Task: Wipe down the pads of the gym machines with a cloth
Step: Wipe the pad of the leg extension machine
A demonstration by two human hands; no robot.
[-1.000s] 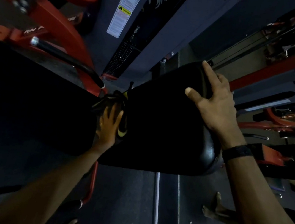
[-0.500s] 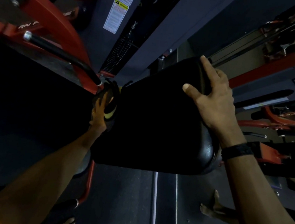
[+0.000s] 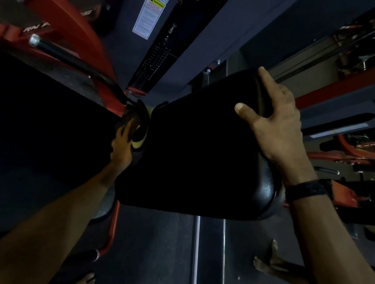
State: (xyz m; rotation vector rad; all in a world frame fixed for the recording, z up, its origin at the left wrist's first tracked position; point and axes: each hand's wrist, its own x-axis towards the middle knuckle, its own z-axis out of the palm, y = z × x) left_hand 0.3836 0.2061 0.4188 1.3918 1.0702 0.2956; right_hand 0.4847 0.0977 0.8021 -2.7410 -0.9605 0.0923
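Head view: my right hand grips the far right edge of the black pad, thumb on its top face, fingers curled over the rim. My left hand sits in the gap left of the pad, pressing a dark cloth with a yellow edge against the pad's left side; fingers look fairly straight, but it's dim there, so whether they pinch the cloth I cannot tell. A second dark pad lies further left.

Progress: I judge the side edge is being wiped now. No visible sign tells whether the top face or the left pad is done.

Writing: a sticker on the far column has a yellow warning band; the text is unreadable. White letters on the red frame are blurred.
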